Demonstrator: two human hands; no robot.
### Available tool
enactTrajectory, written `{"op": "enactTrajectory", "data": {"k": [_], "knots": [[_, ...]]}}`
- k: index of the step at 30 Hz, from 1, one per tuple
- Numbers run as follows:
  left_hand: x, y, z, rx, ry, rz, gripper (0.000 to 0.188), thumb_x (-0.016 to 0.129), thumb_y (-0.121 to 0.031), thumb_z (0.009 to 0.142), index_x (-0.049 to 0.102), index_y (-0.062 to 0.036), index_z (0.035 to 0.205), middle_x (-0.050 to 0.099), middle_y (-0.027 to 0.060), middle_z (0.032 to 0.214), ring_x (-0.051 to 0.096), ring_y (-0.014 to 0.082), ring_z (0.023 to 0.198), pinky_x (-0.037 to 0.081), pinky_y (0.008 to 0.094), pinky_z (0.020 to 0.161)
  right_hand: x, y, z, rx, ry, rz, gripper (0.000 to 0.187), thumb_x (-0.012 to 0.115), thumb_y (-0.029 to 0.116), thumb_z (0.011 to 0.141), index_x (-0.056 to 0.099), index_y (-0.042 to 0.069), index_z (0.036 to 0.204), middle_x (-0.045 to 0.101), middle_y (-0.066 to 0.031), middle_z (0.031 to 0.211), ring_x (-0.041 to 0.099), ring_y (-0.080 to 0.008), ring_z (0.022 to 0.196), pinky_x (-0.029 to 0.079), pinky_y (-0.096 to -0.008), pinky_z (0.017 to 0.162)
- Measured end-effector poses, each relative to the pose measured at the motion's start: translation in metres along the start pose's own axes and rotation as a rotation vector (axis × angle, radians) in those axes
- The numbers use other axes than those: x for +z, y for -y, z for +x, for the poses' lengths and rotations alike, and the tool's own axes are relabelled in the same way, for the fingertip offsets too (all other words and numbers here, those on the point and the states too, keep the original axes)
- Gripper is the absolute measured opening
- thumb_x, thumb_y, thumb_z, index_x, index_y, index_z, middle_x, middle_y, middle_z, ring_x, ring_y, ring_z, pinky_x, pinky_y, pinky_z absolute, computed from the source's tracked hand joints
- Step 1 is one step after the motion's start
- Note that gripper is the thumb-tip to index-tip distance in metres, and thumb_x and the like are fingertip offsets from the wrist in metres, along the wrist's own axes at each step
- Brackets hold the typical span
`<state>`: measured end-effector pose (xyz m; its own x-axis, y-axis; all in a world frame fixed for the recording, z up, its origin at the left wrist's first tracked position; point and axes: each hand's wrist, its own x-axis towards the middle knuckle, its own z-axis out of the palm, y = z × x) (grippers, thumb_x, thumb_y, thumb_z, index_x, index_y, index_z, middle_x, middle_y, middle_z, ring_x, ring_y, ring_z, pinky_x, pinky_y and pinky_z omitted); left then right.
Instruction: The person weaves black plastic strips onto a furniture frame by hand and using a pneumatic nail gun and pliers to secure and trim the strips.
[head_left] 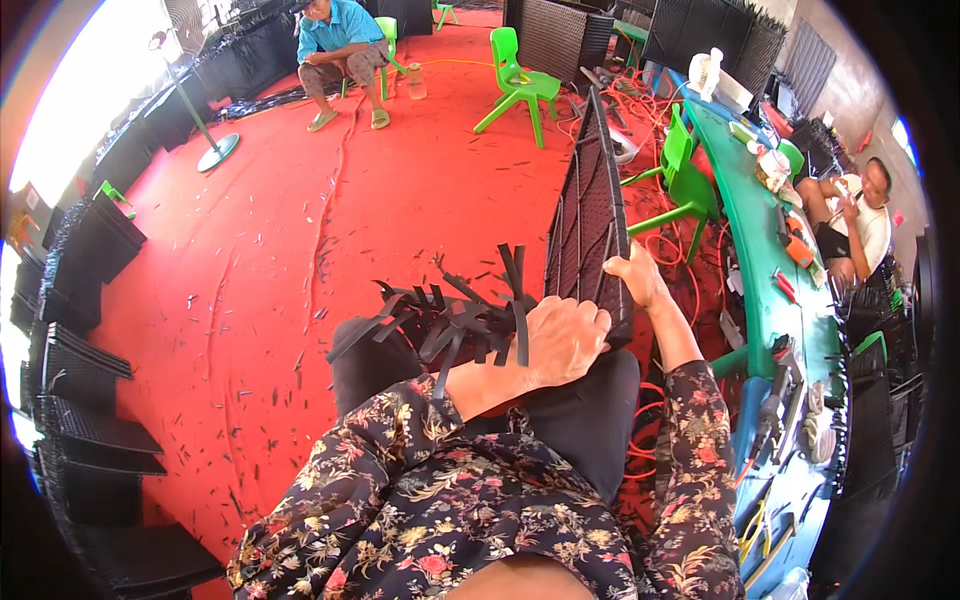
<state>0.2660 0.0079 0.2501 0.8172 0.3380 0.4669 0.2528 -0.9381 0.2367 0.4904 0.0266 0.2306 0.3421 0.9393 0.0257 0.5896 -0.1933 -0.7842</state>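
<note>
Panel, dark woven plastic-looking [590,210]; right hand [642,275] grips its edge; left hand [562,340] clenched below, hold's hidden; yanking could snag flat black strips [462,322]

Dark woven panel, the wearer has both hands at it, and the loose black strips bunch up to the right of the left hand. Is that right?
Not quite: the loose black strips bunch up to the left of the left hand, as the head view shows. The wearer does have both that hand and the right hand at the dark woven panel.
</note>
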Motion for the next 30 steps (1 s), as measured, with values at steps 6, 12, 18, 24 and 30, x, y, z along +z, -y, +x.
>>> {"op": "enactTrajectory", "data": {"k": [6,12,18,24,30], "knots": [[-0.003,-0.001,-0.009,0.008,-0.065,0.033,0.026,0.068,-0.031,0.08,0.058,-0.0073,0.085,0.057,0.0057,0.076,0.061,0.0238,0.071,0.046,0.0381,0.064,0.005,-0.004,0.001,0.043,0.057,0.024,0.047,0.065,0.028,0.071,0.058,-0.004,0.105,0.064,-0.0232,0.099,0.061,-0.0338,0.098,0.045,-0.0396,0.087],[0.0,-0.003,-0.007,0.016,-0.053,0.043,0.025,0.067,-0.031,0.08,0.057,-0.0079,0.084,0.056,0.0057,0.075,0.06,0.0238,0.071,0.046,0.0376,0.064,0.003,-0.01,-0.002,-0.044,0.004,0.056,0.05,0.067,0.029,0.07,0.058,-0.005,0.105,0.064,-0.0237,0.1,0.061,-0.0337,0.1,0.045,-0.039,0.089],[-0.005,-0.003,-0.007,0.039,-0.086,0.066,0.031,0.067,-0.032,0.08,0.062,-0.0052,0.094,0.058,0.005,0.079,0.061,0.023,0.075,0.046,0.0362,0.066,-0.005,0.004,-0.004,-0.039,0.05,0.04,0.046,0.068,0.03,0.072,0.059,-0.003,0.102,0.066,-0.0206,0.091,0.065,-0.0299,0.09,0.049,-0.0404,0.08],[0.001,-0.005,-0.011,0.021,-0.077,0.057,0.025,0.069,-0.031,0.076,0.058,-0.0099,0.085,0.057,0.0027,0.076,0.059,0.0201,0.073,0.043,0.0352,0.066,0.008,-0.005,-0.015,-0.029,-0.028,0.062,0.048,0.064,0.033,0.082,0.061,-0.001,0.116,0.063,-0.0101,0.107,0.056,-0.0157,0.102,0.042,-0.0329,0.095],[-0.01,0.002,-0.004,0.086,-0.052,-0.076,0.027,0.071,-0.028,0.077,0.058,-0.0052,0.079,0.057,0.0102,0.075,0.061,0.0304,0.069,0.049,0.0403,0.06,-0.02,-0.006,-0.046,-0.168,-0.144,0.115,0.047,0.065,0.036,0.089,0.059,-0.002,0.115,0.067,-0.015,0.101,0.064,-0.018,0.095,0.05,-0.0329,0.083]]}}
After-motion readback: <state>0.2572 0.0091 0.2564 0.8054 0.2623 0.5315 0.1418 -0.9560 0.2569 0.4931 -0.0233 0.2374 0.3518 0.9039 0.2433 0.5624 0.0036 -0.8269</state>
